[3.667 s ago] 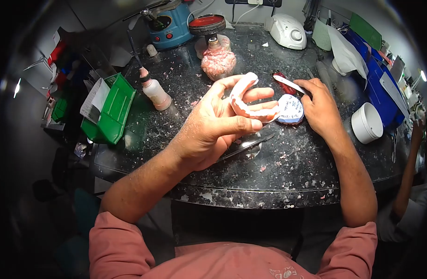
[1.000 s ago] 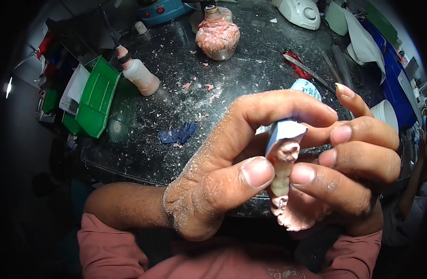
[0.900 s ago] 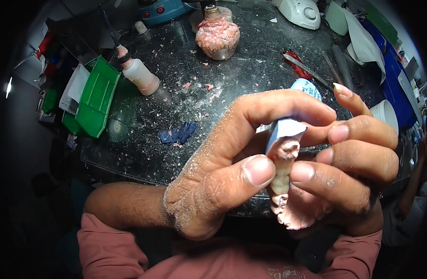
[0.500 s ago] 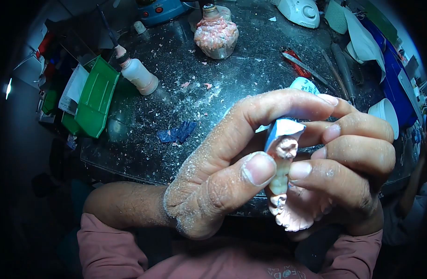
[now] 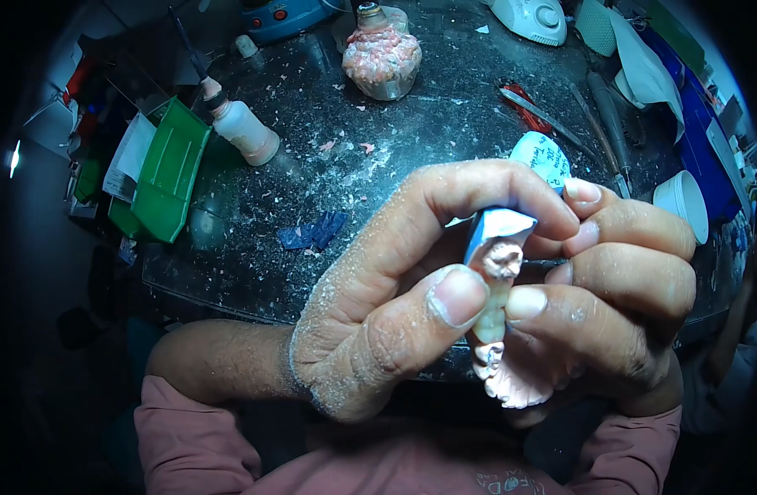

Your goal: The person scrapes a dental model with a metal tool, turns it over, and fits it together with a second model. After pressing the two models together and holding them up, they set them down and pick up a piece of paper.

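Between my hands is a pinkish plaster dental model [image 5: 523, 379] with a blue-and-white base end turned up toward me. A cream-coloured tooth bridge [image 5: 490, 318] sits in its row of teeth. My left hand [image 5: 395, 289], dusted with white powder, has its thumb against the bridge's left side and its forefinger curled behind the model's upper end. My right hand [image 5: 626, 280] grips the model from the right, thumb tip at the bridge's right side. The other fingers of both hands are partly hidden behind the model.
A white bottle [image 5: 246, 132] and green tray [image 5: 168, 173] stand at left. Farther back is a wax-covered burner [image 5: 382, 62]. Blue wax pieces [image 5: 314, 233], a lid with handwriting [image 5: 540, 158], a white cup [image 5: 682, 206] and several hand tools [image 5: 551, 124] lie about on the dusty dark bench.
The model and both hands have shifted very slightly left and up. My left forefinger has curled in, away from the right fingertips, and more of the lid with handwriting shows.
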The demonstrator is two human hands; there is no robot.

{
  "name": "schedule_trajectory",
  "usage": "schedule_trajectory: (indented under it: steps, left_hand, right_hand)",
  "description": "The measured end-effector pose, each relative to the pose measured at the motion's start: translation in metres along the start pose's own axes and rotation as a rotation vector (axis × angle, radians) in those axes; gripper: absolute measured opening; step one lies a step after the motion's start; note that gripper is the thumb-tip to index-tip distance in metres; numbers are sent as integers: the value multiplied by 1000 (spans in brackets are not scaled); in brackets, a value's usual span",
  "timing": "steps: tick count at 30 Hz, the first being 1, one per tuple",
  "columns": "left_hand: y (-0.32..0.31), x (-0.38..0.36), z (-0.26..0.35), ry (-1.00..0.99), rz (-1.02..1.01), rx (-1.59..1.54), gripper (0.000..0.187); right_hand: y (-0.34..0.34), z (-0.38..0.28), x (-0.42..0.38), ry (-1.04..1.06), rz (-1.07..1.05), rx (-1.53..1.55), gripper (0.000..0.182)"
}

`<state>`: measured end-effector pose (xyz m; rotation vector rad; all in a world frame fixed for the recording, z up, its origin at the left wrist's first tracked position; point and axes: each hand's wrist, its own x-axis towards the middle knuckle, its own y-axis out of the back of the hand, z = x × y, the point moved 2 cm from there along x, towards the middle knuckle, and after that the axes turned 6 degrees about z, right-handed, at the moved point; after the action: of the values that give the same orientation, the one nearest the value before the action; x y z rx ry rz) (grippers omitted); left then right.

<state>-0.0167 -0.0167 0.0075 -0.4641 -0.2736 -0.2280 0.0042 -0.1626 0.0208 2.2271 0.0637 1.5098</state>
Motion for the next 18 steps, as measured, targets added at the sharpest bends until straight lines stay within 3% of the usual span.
schedule_trajectory:
  steps: [4, 13, 18]
  left_hand:
    - [0, 3, -4, -10, 38, -110, 54]
    - [-3, 0, -4, -43, 67, -35, 51]
    - [-4, 1, -7, -140, 64, -89, 50]
  right_hand:
    - [3, 8, 0, 27, -97, 48, 31]
    - [-7, -1, -7, -69, 99, 136, 40]
    - [-2, 5, -2, 74, 25, 122, 34]
